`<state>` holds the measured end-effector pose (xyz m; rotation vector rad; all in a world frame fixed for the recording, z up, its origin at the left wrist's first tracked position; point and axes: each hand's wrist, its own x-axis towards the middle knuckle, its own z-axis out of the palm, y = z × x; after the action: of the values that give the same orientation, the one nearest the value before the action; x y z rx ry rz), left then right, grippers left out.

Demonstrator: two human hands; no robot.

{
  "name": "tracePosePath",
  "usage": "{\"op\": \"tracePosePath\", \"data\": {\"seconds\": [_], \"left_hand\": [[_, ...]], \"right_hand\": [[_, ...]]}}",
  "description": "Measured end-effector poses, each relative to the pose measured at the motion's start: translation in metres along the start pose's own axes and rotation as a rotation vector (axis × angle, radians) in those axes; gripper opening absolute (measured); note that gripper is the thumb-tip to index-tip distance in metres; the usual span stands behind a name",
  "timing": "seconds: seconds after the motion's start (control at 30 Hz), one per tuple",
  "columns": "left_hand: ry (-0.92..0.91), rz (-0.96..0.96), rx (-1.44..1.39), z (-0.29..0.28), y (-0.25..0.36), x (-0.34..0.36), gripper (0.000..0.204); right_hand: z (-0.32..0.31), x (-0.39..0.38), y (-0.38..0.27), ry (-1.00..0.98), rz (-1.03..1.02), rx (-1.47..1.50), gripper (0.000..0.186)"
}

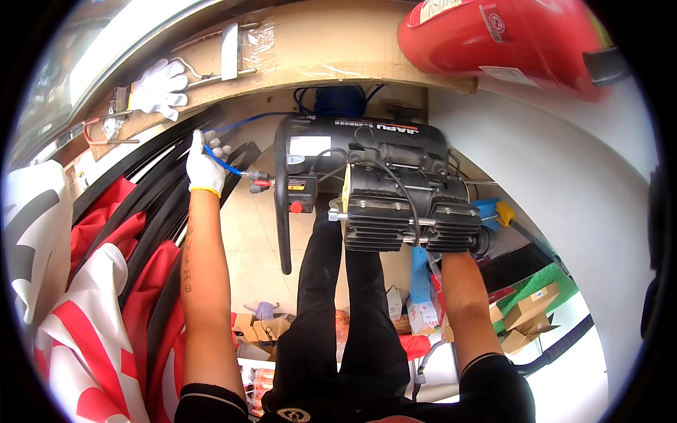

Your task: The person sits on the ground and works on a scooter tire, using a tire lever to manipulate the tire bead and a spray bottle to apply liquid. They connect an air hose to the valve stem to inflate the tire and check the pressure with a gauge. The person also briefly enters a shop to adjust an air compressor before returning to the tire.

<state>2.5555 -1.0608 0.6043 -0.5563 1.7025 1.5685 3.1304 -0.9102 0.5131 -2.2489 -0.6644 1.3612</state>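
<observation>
My left hand (204,166), in a white knit glove, is closed around a blue air hose (224,163). The hose runs to a fitting (261,181) with a red lever on the left side of a black air compressor (402,189). Beside that fitting are a round pressure gauge (295,161) and a red knob (297,208). My bare right forearm (462,292) reaches up to the near side of the finned motor, which hides my right hand and its fingers. A black curved handle (284,240) rises at the compressor's left end.
Behind the compressor lies a coiled blue hose (340,102). A cardboard surface (338,44) bears another white glove (159,89); a red fire extinguisher (501,42) is at the far right. Black strips (151,185) and red-and-white fabric (88,338) fill the left. Open cardboard boxes (530,307) stand at right.
</observation>
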Motion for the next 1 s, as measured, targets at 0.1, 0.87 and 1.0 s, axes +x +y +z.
{"op": "tracePosePath", "data": {"seconds": [0.1,0.87,1.0], "left_hand": [[0.089,-0.107,0.362,-0.01,-0.014,0.025,0.026],[-0.23,0.515,1.149,0.09,0.023,-0.218,0.048],[-0.148,0.639,1.267,0.065,-0.017,-0.237,0.05]], "right_hand": [[-0.002,0.003,-0.003,0.006,0.001,0.005,0.034],[-0.016,-0.312,-0.157,-1.7,-0.052,-0.662,0.02],[0.045,-0.286,-0.262,-1.277,-0.006,-0.3,0.026]]}}
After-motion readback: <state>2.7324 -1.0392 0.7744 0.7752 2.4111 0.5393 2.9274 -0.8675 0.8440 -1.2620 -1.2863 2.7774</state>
